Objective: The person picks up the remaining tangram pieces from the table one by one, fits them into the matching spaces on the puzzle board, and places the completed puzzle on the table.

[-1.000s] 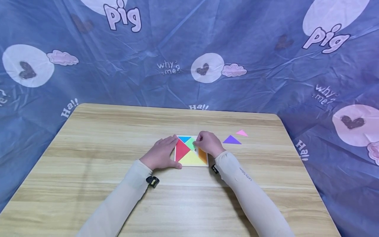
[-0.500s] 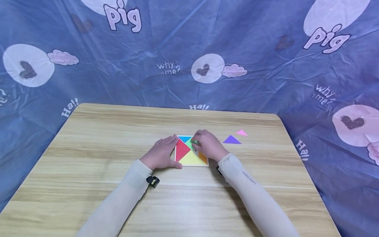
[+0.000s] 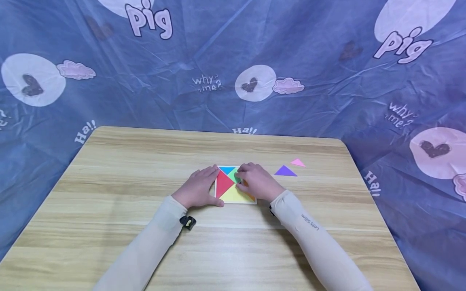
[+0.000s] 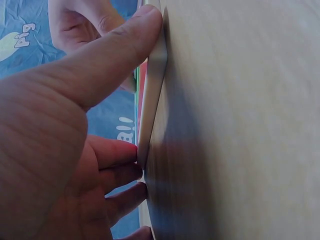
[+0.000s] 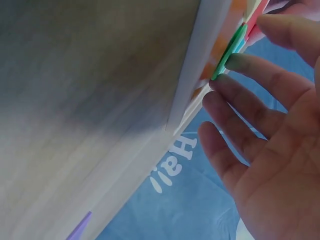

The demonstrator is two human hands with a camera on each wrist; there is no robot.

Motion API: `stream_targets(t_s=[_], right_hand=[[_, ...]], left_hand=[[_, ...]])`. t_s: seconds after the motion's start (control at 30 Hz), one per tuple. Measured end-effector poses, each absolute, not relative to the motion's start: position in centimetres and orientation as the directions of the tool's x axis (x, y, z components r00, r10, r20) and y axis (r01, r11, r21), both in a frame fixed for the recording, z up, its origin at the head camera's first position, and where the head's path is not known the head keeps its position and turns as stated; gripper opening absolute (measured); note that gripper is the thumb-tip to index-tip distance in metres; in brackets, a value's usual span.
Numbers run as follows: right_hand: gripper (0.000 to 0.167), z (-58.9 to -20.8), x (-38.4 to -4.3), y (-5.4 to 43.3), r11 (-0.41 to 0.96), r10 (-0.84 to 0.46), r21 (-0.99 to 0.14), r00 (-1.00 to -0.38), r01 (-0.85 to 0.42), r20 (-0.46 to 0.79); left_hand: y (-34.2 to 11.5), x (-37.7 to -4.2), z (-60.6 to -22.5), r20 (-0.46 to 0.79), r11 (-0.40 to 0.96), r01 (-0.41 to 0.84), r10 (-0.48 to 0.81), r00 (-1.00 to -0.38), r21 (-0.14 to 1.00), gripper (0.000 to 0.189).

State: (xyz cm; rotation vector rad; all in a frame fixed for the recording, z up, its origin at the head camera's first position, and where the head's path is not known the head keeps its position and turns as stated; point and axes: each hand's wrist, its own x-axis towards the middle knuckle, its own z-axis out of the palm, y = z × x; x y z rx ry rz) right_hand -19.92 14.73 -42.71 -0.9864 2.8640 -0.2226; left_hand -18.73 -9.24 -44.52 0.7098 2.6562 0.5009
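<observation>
Fingers apart and slightly bent, a right hand (image 3: 259, 182) touches a green piece (image 5: 230, 51) on a white-rimmed tray (image 5: 194, 60).
The left hand (image 3: 198, 188), thumb and fingers spread, touches the tray's left side; a purple triangle (image 3: 285, 171) lies to the right.

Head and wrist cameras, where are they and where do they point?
Head: worn there, facing forward and down at the tray; left grip, right grip, sleeves show.
Left wrist: worn there, facing the tray's edge; both grips show.
Right wrist: worn there, facing the green piece; both grips show.
Head and right wrist share the purple piece.
</observation>
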Motion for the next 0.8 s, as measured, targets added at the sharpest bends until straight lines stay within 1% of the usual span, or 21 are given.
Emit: stream_targets(t_s=[0.1, 0.23, 0.3, 0.4, 0.5, 0.63, 0.8], right_hand=[[0.041, -42.74, -19.88, 14.72, 0.779, -0.618, -0.178, -0.783, -0.601, -0.063], [0.041, -42.84, -19.87, 14.78, 0.780, -0.619, -0.175, -0.783, -0.601, -0.067], [0.038, -42.92, -19.90, 14.79, 0.767, -0.633, -0.171, -0.773, -0.618, -0.045], [0.028, -43.07, -19.92, 14.78, 0.743, -0.656, -0.167, -0.755, -0.648, 0.008], [0.022, -43.09, -19.75, 14.79, 0.720, -0.673, -0.190, -0.738, -0.668, 0.047], [0.026, -43.10, -19.42, 14.86, 0.718, -0.667, -0.225, -0.743, -0.659, 0.045], [0.031, -43.26, -19.26, 14.98, 0.731, -0.651, -0.239, -0.758, -0.639, 0.035]], left_hand=[[-9.29, -18.82, -44.62, -0.229, 0.811, 0.409, 0.530, -0.816, 0.418, 0.118], [-9.31, -18.88, -44.66, -0.233, 0.812, 0.409, 0.531, -0.815, 0.417, 0.118], [-9.31, -18.88, -44.65, -0.235, 0.811, 0.410, 0.532, -0.813, 0.418, 0.118], [-9.36, -18.89, -44.58, -0.235, 0.810, 0.409, 0.533, -0.813, 0.420, 0.118], [-9.42, -18.92, -44.54, -0.235, 0.810, 0.408, 0.532, -0.814, 0.422, 0.118], [-9.45, -18.92, -44.53, -0.238, 0.811, 0.404, 0.529, -0.814, 0.424, 0.117], [-9.41, -18.90, -44.56, -0.239, 0.808, 0.399, 0.530, -0.813, 0.434, 0.118]])
